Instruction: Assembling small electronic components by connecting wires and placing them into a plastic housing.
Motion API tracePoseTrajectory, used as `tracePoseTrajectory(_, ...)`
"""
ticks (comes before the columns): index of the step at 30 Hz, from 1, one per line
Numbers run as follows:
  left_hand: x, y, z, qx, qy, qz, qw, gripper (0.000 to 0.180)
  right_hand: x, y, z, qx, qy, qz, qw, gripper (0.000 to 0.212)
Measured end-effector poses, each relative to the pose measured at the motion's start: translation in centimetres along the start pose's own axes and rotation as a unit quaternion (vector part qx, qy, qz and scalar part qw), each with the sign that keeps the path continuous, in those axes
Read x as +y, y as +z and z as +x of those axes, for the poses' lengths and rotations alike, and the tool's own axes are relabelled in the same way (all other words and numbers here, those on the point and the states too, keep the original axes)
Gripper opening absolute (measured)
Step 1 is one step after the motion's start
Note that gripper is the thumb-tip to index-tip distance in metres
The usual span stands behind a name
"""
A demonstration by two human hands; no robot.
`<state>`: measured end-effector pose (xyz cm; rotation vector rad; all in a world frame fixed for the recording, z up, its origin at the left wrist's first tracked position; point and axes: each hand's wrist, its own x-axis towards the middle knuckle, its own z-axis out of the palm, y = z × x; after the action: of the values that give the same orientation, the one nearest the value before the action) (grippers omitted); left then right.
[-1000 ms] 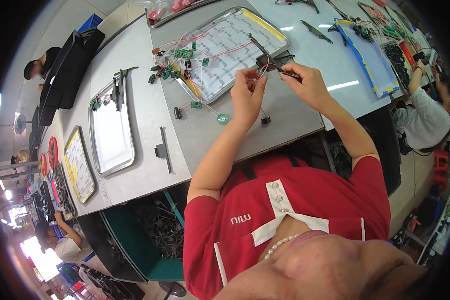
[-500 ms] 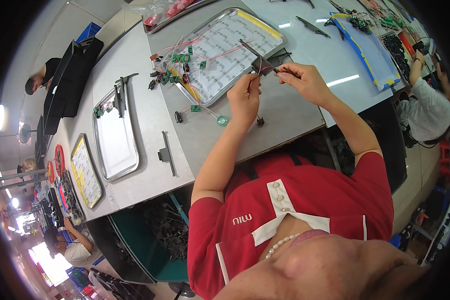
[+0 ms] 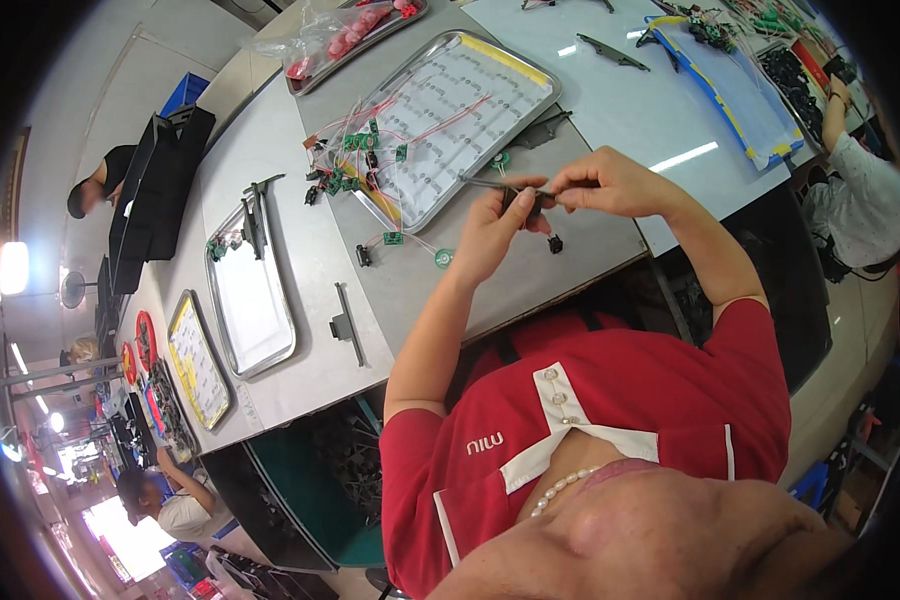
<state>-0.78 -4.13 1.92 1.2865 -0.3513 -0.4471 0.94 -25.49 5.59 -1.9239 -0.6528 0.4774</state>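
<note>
A dark, slim plastic bracket (image 3: 480,182) is held before me above the near part of the grey table. My left hand (image 3: 495,225) grips it, thumb pressed on top. Closed in a pinch at its right end is my right hand (image 3: 605,185); its fingertips hide what they hold. Just below my hands is a small black component (image 3: 555,243). A small green round board (image 3: 501,160) lies beyond my fingers, near a flat dark plastic part (image 3: 545,130). Further off, a metal tray (image 3: 430,140) with a yellow-edged sheet carries green circuit boards (image 3: 360,145) with red and white wires.
Left of my arm lies another black bracket (image 3: 346,325). Two more trays stand further left, one a metal tray (image 3: 290,345) with dark brackets across it. A blue-edged tray (image 3: 730,125) is at the right. Co-workers sit at both sides; a bin (image 3: 345,530) stands below the table.
Both hands have come down toward me with the bracket, and my left fingers now wrap over it. The green round board now shows on the table beyond them. The view has shifted slightly.
</note>
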Motion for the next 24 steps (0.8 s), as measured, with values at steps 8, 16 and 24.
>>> tracePoseTrajectory(8, -3.9, -1.4, -1.3, 0.050, -0.017, 0.081, 0.995, 0.030, 3.7, 0.0, 2.2, 0.066, 0.055, -0.158, 0.984, 0.019)
tracePoseTrajectory(16, -4.7, -1.0, -2.1, 0.080, -0.099, -0.048, 0.991, 0.031, 7.2, 0.5, 5.7, 0.220, -0.030, -0.330, 0.917, 0.018)
tracePoseTrajectory(24, -4.0, -0.8, -2.6, 0.058, -0.105, -0.134, 0.984, 0.030, 9.7, -1.0, 5.5, 0.290, -0.019, -0.416, 0.861, 0.021)
